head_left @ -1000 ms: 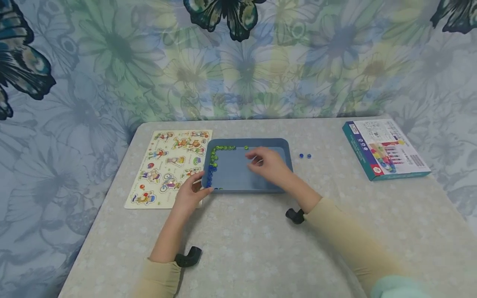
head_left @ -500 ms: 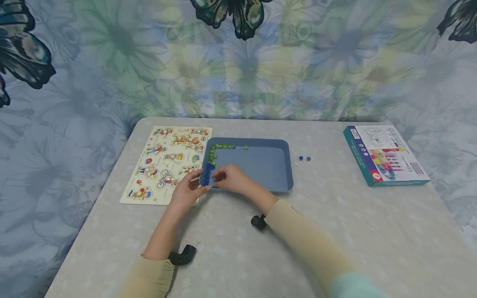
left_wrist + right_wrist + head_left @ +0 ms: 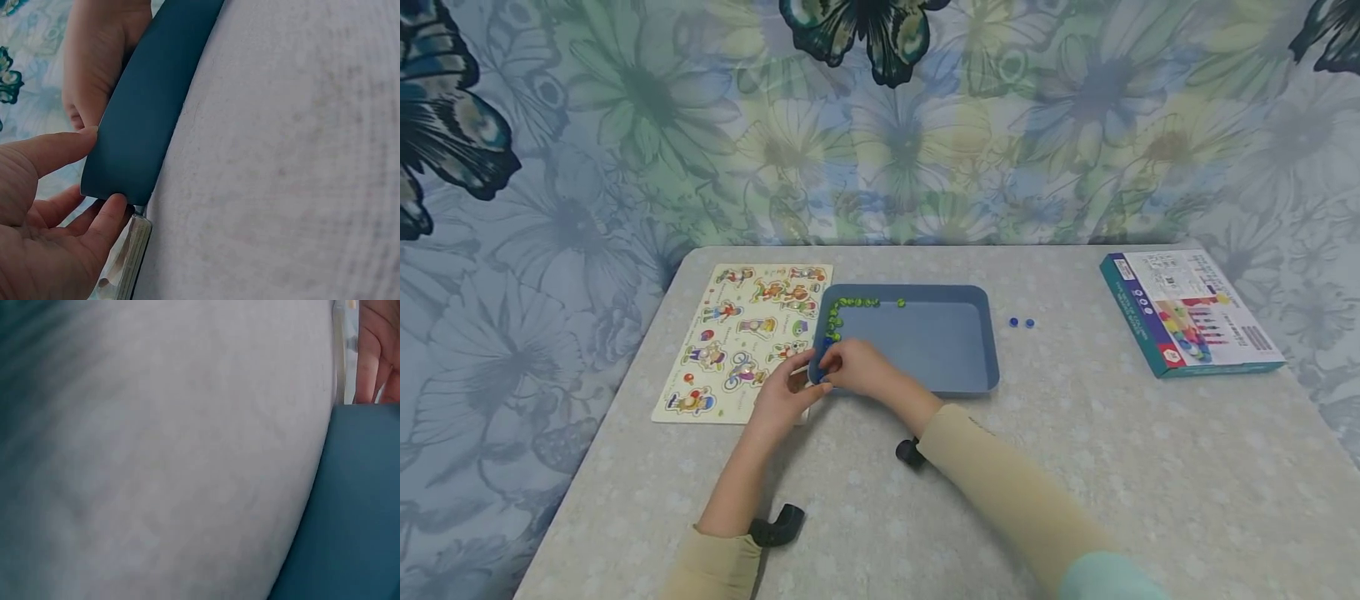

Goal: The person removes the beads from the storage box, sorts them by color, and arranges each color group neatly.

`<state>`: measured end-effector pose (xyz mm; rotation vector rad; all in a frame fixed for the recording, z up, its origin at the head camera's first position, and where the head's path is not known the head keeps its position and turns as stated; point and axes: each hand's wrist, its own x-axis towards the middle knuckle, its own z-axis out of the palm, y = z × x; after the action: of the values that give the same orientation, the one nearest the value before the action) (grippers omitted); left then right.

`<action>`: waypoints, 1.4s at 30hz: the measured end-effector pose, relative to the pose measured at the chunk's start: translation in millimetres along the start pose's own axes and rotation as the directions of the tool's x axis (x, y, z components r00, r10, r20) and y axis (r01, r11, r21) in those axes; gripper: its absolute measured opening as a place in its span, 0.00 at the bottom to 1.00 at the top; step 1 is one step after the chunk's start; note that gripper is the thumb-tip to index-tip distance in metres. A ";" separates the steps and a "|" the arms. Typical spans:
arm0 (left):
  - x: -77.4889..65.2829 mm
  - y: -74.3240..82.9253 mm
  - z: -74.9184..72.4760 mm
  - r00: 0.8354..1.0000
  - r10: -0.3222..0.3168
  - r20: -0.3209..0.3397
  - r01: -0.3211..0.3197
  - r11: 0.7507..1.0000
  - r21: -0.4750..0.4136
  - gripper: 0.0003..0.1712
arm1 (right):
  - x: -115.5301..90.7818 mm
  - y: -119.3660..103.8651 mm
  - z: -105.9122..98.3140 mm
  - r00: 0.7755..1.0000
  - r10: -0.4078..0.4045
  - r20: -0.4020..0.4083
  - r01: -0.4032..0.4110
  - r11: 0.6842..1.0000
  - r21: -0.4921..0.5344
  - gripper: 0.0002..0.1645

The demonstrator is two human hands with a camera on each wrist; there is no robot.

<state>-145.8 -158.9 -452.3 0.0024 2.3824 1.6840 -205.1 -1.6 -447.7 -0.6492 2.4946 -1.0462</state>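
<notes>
A shallow blue-grey tray (image 3: 925,342) lies mid-table. My left hand (image 3: 781,400) holds its near left corner; in the left wrist view the thumb presses the rim of the tray (image 3: 140,119) and the other fingers touch its end. Inside, green beads (image 3: 857,302) line the far left edges, and one green bead (image 3: 901,303) sits apart. Blue beads (image 3: 828,340) continue down the left side, partly hidden by my right hand (image 3: 861,367). That hand reaches into the near left corner, thumb and forefinger together; I cannot tell whether a bead is between them.
Left of the tray, partly under my left hand, lies a cream picture board (image 3: 757,325) with cartoon figures. Two blue beads (image 3: 1022,322) sit on the table to the tray's right. Farther right is a flat teal-edged box (image 3: 1195,312). A patterned cloth (image 3: 925,150) hangs behind.
My right hand has moved from the tray's far right part to its near left corner, beside the blue beads. My left hand keeps its hold on the tray.
</notes>
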 end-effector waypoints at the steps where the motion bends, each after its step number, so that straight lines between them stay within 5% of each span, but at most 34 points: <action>1: 0.1 -0.1 0.2 1.000 0.000 0.000 0.000 1.000 -0.003 0.38 | 0.8 -0.7 0.4 1.000 0.013 -0.007 -0.013 1.000 -0.006 0.12; 10: 2.8 -2.4 2.7 1.000 -0.020 -0.015 0.020 1.000 -0.001 0.38 | 3.6 -3.9 2.0 0.997 0.082 0.004 -0.082 0.997 -0.013 0.09; 29: 1.3 -1.9 3.2 1.000 -0.023 -0.019 0.023 1.000 0.007 0.38 | 1.6 -1.4 2.9 0.999 0.053 -0.002 -0.053 0.994 0.098 0.06; 42: -1.2 1.2 1.6 1.000 -0.010 -0.021 0.010 1.000 0.016 0.38 | 1.3 -0.9 3.4 0.999 0.028 -0.046 -0.025 0.998 0.052 0.03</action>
<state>-144.5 -157.2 -451.5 -0.0243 2.4068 1.6688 -204.2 -4.8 -449.5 -0.5810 2.5000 -1.1242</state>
